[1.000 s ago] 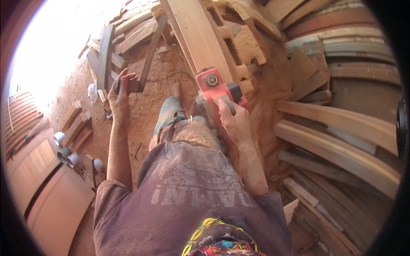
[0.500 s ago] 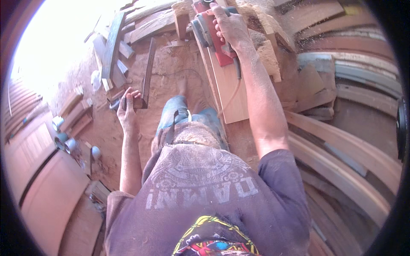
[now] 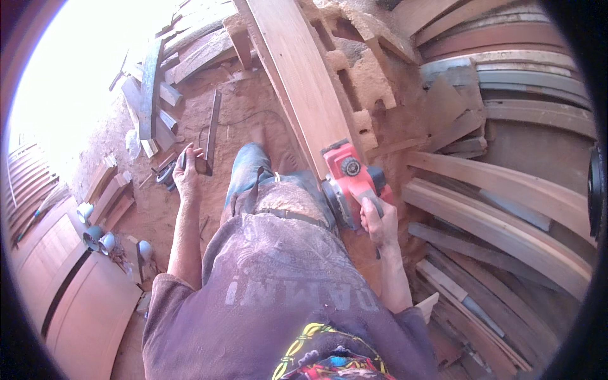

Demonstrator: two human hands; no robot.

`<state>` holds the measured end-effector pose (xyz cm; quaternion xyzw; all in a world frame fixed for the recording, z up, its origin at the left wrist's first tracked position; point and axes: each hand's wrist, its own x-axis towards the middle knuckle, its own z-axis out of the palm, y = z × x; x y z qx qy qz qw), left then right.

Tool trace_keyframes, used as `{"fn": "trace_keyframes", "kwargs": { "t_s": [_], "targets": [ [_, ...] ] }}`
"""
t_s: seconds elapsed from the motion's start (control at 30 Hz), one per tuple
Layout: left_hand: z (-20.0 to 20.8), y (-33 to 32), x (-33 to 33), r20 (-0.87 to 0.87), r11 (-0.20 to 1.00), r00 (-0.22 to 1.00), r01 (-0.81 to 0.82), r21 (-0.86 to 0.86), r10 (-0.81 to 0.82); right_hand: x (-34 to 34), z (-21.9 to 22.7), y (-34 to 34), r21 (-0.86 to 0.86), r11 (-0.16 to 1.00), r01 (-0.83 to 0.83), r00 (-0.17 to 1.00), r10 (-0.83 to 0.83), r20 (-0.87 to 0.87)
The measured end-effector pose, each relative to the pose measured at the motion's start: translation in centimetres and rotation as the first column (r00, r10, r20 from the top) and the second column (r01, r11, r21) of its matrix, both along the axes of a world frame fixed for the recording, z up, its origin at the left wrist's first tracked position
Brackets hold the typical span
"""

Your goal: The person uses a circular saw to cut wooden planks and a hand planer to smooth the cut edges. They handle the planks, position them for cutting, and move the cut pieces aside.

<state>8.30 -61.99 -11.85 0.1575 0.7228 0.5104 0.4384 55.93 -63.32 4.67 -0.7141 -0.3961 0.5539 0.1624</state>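
Note:
My right hand (image 3: 379, 221) is closed round the rear handle of a red electric planer (image 3: 347, 172). The planer sits over the near end of a long pale wooden board (image 3: 297, 69), just right of my legs. My left hand (image 3: 187, 170) is raised to the left, away from the board, with its fingers loosely bent and apart. A dark narrow patch shows by the thumb; whether it is shadow or a thing is unclear. Beyond that hand, a dark tool (image 3: 166, 175) and a thin dark bar (image 3: 214, 123) lie on the ground.
Stacked planks (image 3: 500, 221) fill the right side. Rough, sawdust-covered wooden blocks (image 3: 370, 82) stand beside the board. Offcuts (image 3: 152, 88) lie at the far left, with wooden panels (image 3: 88, 310) and several pale cups (image 3: 93, 235) nearer. Sandy ground (image 3: 237, 104) surrounds my feet.
My right hand has drawn the planer back toward me along the board, from the far end of view to the near end. My left hand stays at about the same place.

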Motion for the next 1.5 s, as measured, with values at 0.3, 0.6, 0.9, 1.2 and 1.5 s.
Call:
{"fn": "trace_keyframes", "kwargs": {
  "t_s": [0.3,0.6,0.9,1.2,1.5],
  "targets": [
    [1.2,2.3,0.8,0.017,0.999,0.999,0.042,-0.011,-0.042,-5.9,-0.2,9.4,0.151,0.988,-0.032,0.999,0.035,-0.02],
    [1.2,3.5,-3.8,-0.047,0.991,0.99,-0.132,-0.027,0.131,-13.6,-2.4,23.5,0.29,0.956,-0.035,0.989,0.075,-0.128],
    [7.5,16.1,-7.6,-0.389,0.993,0.915,0.116,0.001,-0.107,-21.1,-4.9,36.4,0.569,0.821,-0.053,0.982,0.148,-0.121],
    [10.0,32.0,3.7,-0.785,0.181,-0.317,0.863,-0.471,-0.532,-11.4,1.4,12.4,0.215,0.941,0.261,0.951,-0.212,-0.225],
    [6.4,37.5,12.4,-0.554,-0.245,-0.671,0.718,-0.651,-0.492,-9.5,5.3,-8.3,0.088,0.583,0.807,0.58,-0.812,0.058]
  ]
}}
